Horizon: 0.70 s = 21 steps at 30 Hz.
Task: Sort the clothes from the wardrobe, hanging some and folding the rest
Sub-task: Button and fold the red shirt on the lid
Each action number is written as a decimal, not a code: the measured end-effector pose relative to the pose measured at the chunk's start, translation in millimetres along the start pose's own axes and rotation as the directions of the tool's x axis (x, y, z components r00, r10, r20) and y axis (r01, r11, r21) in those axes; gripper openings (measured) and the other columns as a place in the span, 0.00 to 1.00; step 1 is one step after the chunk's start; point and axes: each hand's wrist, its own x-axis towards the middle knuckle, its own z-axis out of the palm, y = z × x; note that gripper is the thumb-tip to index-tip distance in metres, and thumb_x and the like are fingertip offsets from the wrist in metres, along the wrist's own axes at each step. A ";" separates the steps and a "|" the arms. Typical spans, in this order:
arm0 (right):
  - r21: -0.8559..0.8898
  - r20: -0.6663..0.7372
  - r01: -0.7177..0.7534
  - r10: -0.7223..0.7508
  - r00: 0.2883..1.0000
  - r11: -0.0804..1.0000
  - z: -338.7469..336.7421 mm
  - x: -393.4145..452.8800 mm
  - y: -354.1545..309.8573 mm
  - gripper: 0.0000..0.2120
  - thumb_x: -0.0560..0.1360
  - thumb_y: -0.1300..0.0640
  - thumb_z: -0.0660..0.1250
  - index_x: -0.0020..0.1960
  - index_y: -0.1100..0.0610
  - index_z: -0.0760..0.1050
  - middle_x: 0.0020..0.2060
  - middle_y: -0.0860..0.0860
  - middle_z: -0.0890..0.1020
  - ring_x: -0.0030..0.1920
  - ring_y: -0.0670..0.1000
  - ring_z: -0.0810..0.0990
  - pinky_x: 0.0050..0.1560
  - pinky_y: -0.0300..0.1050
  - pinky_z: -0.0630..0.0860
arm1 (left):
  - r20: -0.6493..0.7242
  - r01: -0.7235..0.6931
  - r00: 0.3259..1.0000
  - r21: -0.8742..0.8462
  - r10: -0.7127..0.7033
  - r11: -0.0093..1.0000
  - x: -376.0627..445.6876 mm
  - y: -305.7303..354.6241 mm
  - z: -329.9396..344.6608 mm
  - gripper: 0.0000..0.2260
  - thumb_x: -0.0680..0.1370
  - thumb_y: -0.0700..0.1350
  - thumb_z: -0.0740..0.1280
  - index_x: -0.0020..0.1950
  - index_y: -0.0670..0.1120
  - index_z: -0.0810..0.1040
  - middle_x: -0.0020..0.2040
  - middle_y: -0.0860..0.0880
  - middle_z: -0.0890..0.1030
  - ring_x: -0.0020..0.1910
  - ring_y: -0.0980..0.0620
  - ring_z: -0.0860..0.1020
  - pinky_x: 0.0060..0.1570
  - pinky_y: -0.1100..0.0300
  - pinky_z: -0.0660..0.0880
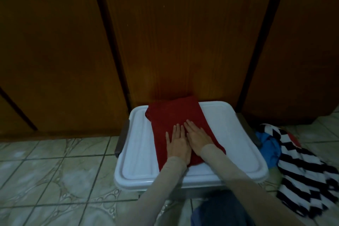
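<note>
Hands flat and side by side, your left hand [177,143] and right hand [197,138] press the folded red garment [176,115] onto the white bin lid [139,152], apparently smoothing its creases, while unsorted clothes [293,154] wait on the floor beside it.

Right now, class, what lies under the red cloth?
The red cloth lies on a white lid, pressed flat by the left hand and right hand. The box's contents are hidden.
</note>
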 end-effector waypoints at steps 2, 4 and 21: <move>-0.049 0.006 0.028 -0.028 1.000 0.998 8.0 -0.1 7.0 0.24 0.83 0.55 0.42 0.77 0.56 0.41 0.76 0.48 0.43 0.76 0.45 0.42 0.75 0.46 0.42 | -0.029 0.009 1.000 -0.002 -0.009 1.000 -0.6 -5.5 4.7 0.33 0.73 0.54 0.29 0.78 0.45 0.44 0.78 0.48 0.46 0.77 0.52 0.43 0.72 0.52 0.37; -0.064 -0.018 0.022 -0.023 1.000 0.998 12.0 -2.4 15.5 0.24 0.83 0.52 0.42 0.77 0.54 0.39 0.76 0.47 0.42 0.75 0.44 0.41 0.74 0.45 0.40 | -0.042 0.011 0.999 -0.016 -0.011 1.000 -1.8 -11.0 6.4 0.42 0.64 0.55 0.23 0.78 0.47 0.43 0.78 0.49 0.45 0.76 0.53 0.42 0.72 0.53 0.36; -0.111 0.077 0.054 -0.046 0.996 0.992 -0.8 50.2 5.8 0.26 0.83 0.49 0.40 0.76 0.55 0.36 0.76 0.47 0.38 0.75 0.45 0.39 0.74 0.52 0.38 | 0.104 -0.082 0.992 0.144 0.068 0.986 42.6 -46.8 -21.5 0.24 0.83 0.51 0.42 0.77 0.47 0.40 0.78 0.48 0.40 0.76 0.52 0.40 0.70 0.45 0.33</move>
